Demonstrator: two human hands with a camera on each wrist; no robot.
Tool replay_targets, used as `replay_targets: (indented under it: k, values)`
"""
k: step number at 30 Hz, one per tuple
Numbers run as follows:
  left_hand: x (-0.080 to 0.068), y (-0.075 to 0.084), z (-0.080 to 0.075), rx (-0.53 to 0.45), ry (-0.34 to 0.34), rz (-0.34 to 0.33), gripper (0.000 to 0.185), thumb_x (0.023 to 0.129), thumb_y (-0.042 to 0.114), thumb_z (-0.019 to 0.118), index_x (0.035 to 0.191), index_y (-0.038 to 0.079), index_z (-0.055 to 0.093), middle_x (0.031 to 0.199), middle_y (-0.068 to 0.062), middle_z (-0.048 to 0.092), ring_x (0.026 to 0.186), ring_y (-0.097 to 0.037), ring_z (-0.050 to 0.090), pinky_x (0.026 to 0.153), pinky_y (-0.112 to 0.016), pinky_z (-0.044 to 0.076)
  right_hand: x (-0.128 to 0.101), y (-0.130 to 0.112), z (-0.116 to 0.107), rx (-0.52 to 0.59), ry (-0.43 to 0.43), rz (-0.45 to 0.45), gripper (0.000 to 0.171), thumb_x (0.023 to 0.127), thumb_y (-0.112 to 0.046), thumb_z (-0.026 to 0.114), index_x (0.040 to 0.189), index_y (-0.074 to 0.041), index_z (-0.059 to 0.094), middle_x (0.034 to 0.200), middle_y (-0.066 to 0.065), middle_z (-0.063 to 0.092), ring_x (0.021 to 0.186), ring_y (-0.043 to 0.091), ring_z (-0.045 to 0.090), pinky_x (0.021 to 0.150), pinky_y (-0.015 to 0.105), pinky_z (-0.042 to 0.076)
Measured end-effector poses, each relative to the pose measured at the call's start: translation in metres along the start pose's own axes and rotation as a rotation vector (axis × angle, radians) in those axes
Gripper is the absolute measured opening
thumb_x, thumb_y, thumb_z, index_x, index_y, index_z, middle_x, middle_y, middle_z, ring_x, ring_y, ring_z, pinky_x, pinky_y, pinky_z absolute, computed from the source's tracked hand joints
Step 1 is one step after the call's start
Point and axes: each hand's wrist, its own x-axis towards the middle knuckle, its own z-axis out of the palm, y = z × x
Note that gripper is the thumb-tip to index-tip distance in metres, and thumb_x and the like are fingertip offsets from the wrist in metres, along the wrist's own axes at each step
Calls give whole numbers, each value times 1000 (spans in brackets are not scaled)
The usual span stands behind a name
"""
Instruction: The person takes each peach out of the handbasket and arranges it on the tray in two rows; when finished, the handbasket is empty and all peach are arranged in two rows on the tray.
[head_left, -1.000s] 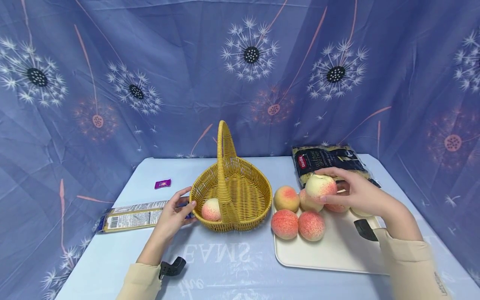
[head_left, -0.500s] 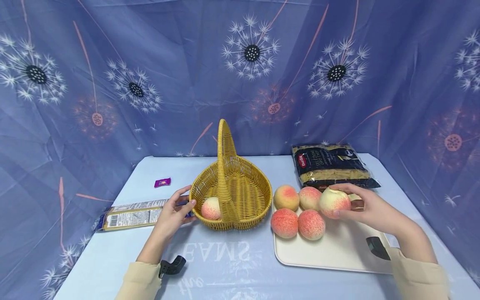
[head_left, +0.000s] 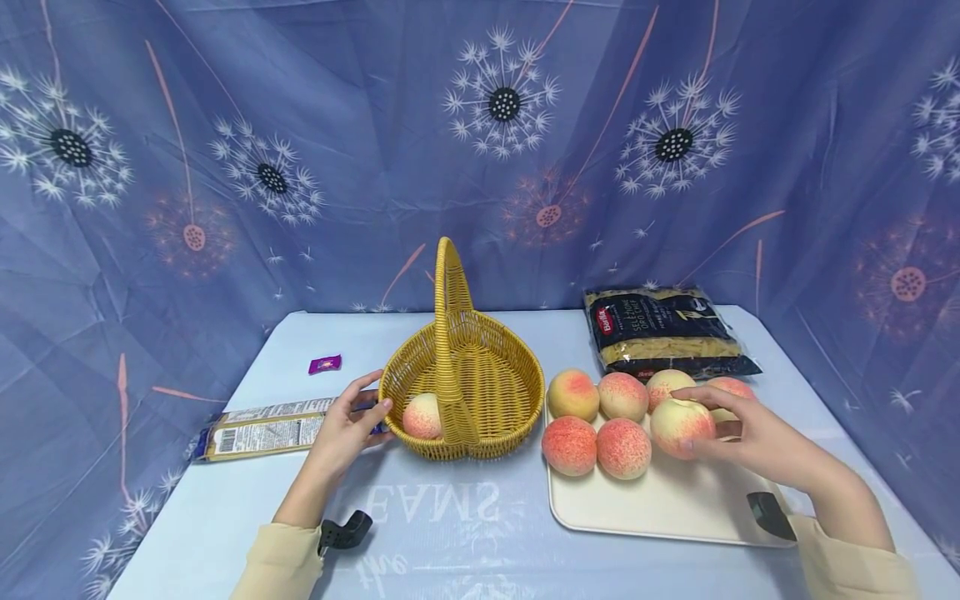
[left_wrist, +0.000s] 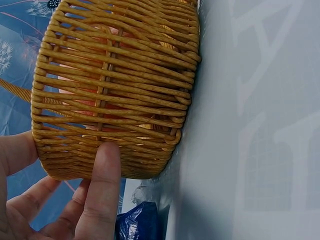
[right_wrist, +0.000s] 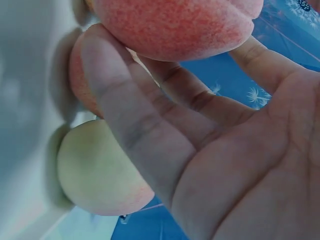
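My right hand (head_left: 750, 433) pinches a pale peach with a pink blush (head_left: 681, 429) between thumb and fingers, low over the cream tray (head_left: 637, 512). In the right wrist view the held peach (right_wrist: 185, 25) shows red above the fingers, with a pale peach (right_wrist: 100, 170) beyond them. Several other peaches (head_left: 624, 450) stand in two rows on the tray. My left hand (head_left: 348, 429) rests against the left side of the yellow wicker basket (head_left: 495, 392). One fingertip touches the weave in the left wrist view. A single peach (head_left: 423, 417) lies inside the basket.
A black Barilla pasta bag (head_left: 663, 329) lies behind the tray. On the left are a long pasta packet (head_left: 270, 429), partly behind the left hand, and a small purple wrapper (head_left: 325, 364). The basket's tall handle (head_left: 446, 333) arches upward. A blue dandelion curtain (head_left: 360, 167) hangs behind the table.
My right hand has moved right and down toward me with the peach, from over the back row to the right end of the front row. The left hand and basket stay put.
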Motion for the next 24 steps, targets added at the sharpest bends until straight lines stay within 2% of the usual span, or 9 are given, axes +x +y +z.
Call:
replay_targets:
  k: [3, 6, 14, 24]
  values:
    - [0, -1, -1, 1, -6, 1, 59, 110, 14, 62, 165, 18, 41, 152, -25, 47, 114, -23, 66, 88, -37, 71, -2, 6, 4, -2, -3, -24, 60, 90, -12, 87, 144, -10, 62, 136, -23, 57, 113, -11, 59, 83, 22, 65]
    - [0, -1, -1, 3, -7, 3, 59, 110, 15, 62, 165, 18, 40, 152, -25, 47, 114, -23, 66, 88, -36, 71, -4, 10, 7, 5, -8, -29, 59, 90, -11, 87, 144, -8, 63, 133, -28, 60, 113, -11, 59, 83, 22, 64]
    - [0, 0, -2, 3, 3, 2, 59, 110, 15, 63, 164, 18, 41, 152, -25, 48, 113, -22, 66, 86, -35, 71, -6, 16, 11, 34, -38, 41, 59, 92, -15, 86, 145, -8, 62, 133, -22, 64, 113, -10, 58, 83, 22, 63]
    - [-1, 0, -1, 7, -6, -1, 59, 110, 14, 62, 165, 18, 41, 152, -25, 47, 113, -22, 65, 87, -34, 71, -5, 21, 14, 0, -56, 91, 59, 94, -22, 85, 147, -11, 62, 141, -2, 65, 116, -14, 54, 85, 22, 63]
